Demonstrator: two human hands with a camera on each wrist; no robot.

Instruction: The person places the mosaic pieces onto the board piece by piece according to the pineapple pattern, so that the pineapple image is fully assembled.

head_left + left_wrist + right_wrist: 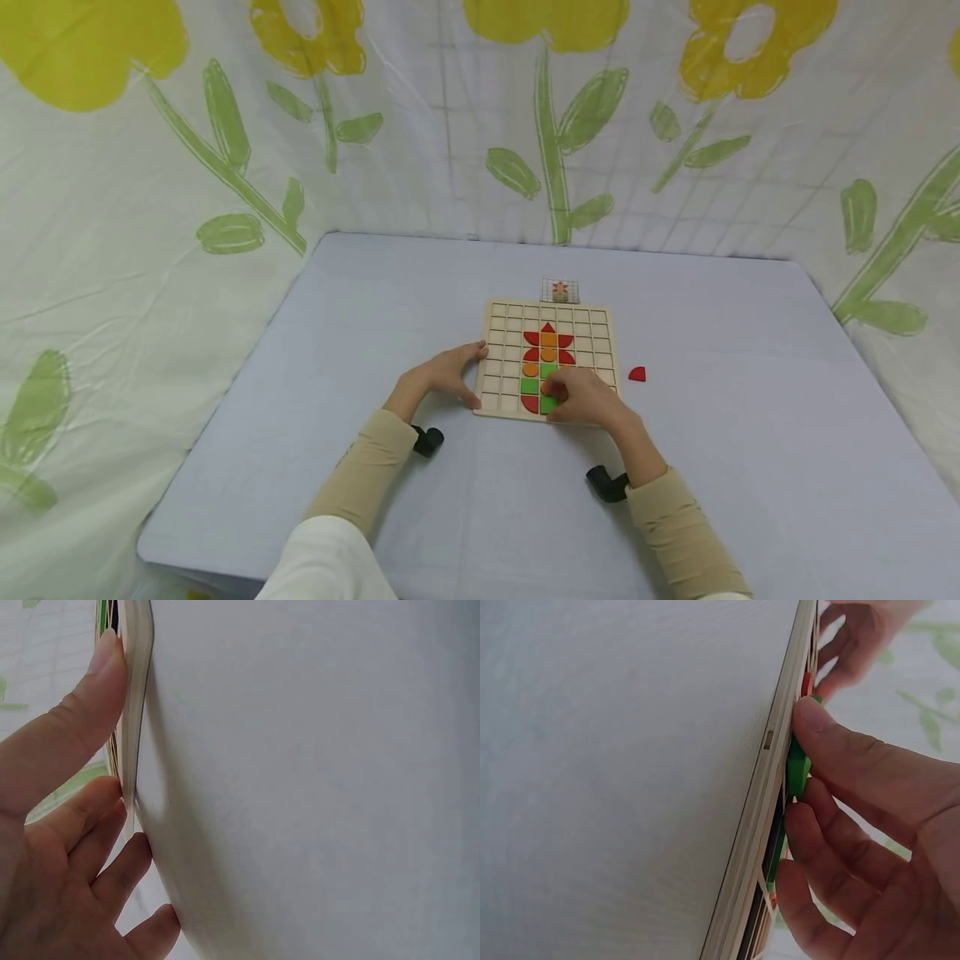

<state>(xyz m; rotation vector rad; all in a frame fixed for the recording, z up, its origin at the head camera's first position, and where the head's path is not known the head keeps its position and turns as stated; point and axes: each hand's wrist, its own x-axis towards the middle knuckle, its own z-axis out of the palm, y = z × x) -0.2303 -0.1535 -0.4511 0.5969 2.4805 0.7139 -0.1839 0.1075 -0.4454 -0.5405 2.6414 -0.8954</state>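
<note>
A wooden grid board (498,329) lies on the table with red, orange and green flat pieces set in its middle columns. My left hand (450,372) rests along the board's left edge, thumb near the front corner and fingers farther back. In the left wrist view the left fingers (120,870) are fairly straight against the edge. My right hand (594,400) is over the board's front part and pinches a green square piece (799,769) between thumb and fingers, low at the board. The right hand hides some cells on the front right.
A loose red quarter-circle piece (637,374) lies right of the board. Behind the board is a small pattern card (572,293) with a printed grid figure. A pale cloth covers the table (390,308); a flower-printed curtain (420,167) hangs behind it.
</note>
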